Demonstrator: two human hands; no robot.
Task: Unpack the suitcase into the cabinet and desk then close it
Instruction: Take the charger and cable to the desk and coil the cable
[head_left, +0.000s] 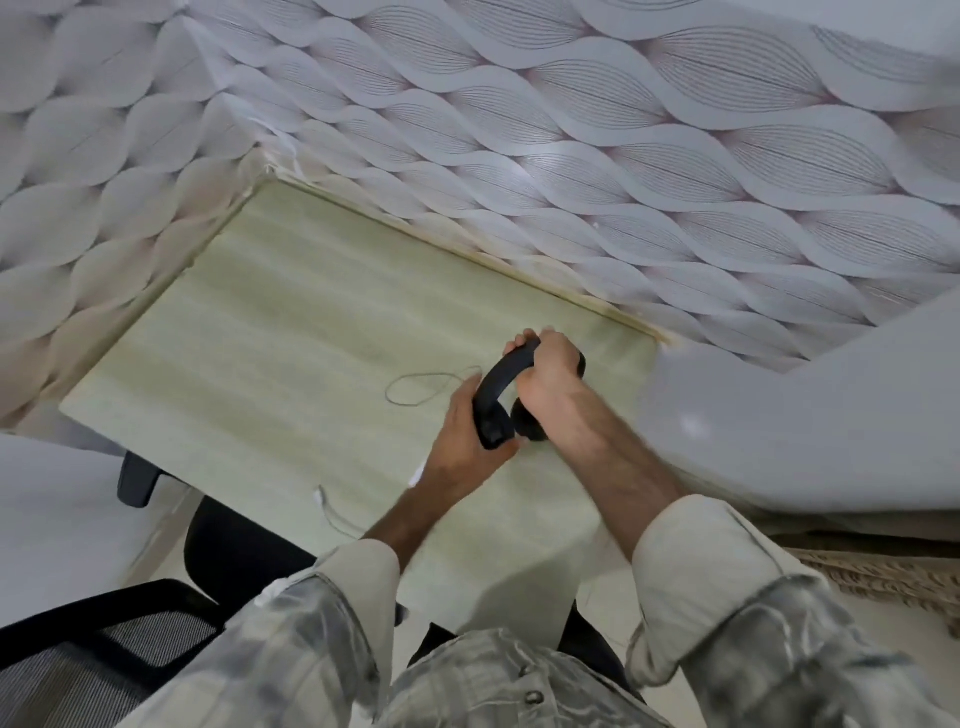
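Person wears a pale grey-beige button-up shirt (498, 680) with a faded, washed-out check pattern, darker grey blotches across the fabric. Small dark round buttons (533, 697) run down the front placket. Both sleeves are rolled into thick plain beige cuffs, left cuff (358, 571) and right cuff (691, 545), leaving the forearms bare. No watch, rings or gloves visible.

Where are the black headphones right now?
The headphones are held in both hands just above the right part of the pale desk, beside a thin cord loop.
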